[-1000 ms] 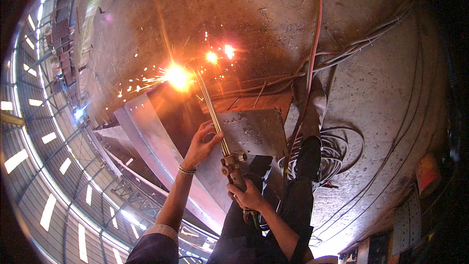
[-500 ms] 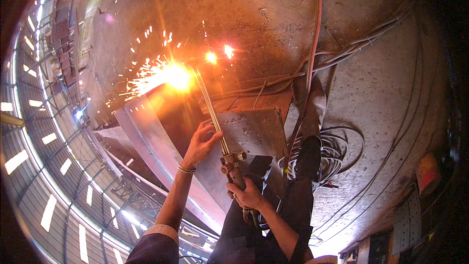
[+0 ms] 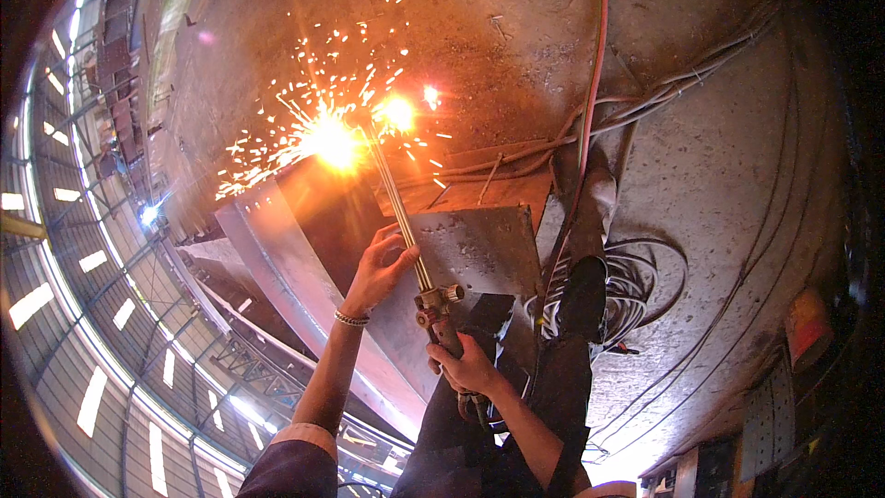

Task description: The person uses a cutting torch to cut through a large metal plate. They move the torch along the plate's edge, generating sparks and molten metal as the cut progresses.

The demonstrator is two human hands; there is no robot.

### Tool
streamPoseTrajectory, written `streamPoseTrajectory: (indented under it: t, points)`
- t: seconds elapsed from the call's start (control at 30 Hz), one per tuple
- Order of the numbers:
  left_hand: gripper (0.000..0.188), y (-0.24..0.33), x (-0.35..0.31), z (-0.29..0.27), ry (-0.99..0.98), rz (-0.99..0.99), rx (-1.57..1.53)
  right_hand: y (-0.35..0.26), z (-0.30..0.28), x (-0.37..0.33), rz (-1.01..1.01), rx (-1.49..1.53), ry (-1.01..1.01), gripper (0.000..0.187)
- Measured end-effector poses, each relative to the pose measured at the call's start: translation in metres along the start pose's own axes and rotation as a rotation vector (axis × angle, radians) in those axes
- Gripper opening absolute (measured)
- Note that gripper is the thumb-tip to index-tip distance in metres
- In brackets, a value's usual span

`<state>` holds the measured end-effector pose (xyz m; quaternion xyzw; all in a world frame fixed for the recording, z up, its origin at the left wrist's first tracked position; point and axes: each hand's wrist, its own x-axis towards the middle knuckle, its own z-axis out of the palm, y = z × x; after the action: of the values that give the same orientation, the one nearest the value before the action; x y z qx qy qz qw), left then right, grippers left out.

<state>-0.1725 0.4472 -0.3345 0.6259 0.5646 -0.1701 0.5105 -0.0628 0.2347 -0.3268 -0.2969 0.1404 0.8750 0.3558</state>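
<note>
A cutting torch (image 3: 395, 195) with long thin metal tubes slants up and left across the middle. My right hand (image 3: 466, 367) is wrapped round its handle, just below the brass valves (image 3: 437, 300). Higher up, my left hand (image 3: 378, 267), with a bracelet at the wrist, has its thumb and fingers on the tubes. The torch's tip is lost in a bright glare (image 3: 334, 142) at the far end of a steel beam (image 3: 309, 221), where sparks spray out. Beside the tubes lies a flat steel plate (image 3: 475, 244).
Coiled hoses (image 3: 636, 290) lie on the floor right of my leg. A red hose (image 3: 595, 55) runs down from the top, crossing a bundle of cables (image 3: 664, 92). Glowing spots (image 3: 396, 114) show on the floor beyond the torch. Another bright light (image 3: 149, 215) burns at far left.
Sparks now spread wider, upward and to the right. The glowing spot right of the tip has grown brighter. Both hands have stayed almost still on the torch.
</note>
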Motion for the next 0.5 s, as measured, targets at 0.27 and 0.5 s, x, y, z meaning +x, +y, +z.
streamPoseTrajectory:
  t: [0.27, 0.5]
  points:
    - [0.033, 0.000, -0.001, 0.005, 0.002, -0.003, -0.064, -0.004, 0.004, -0.005, -0.053, 0.015, 0.037, 0.019]
    - [0.032, 0.005, -0.001, 0.009, 0.031, 0.010, -0.091, -0.001, -0.002, -0.005, 0.032, -0.018, 0.038, 0.020]
